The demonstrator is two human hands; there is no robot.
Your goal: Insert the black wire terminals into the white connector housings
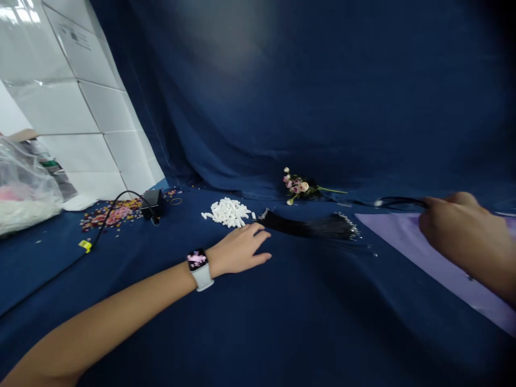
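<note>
My left hand [238,250], with a smartwatch [197,260] on its wrist, lies low over the blue cloth, fingers apart and holding nothing. Just beyond its fingertips is a heap of small white pieces [229,211]. To its right lies a bundle of black cords [306,226] with small metallic ends. At the right, my right hand [463,231] is closed around a looped black cord [397,202], which has a small white piece [378,203] on it. That hand is blurred, above a purple sheet [415,236].
A sprig of artificial flowers [297,185] lies at the back. On the left are a black power adapter [152,204] with its cable, scattered colourful bits [113,215] and a clear plastic bag [28,188]. White panels [80,107] and blue cloth [322,97] rise behind.
</note>
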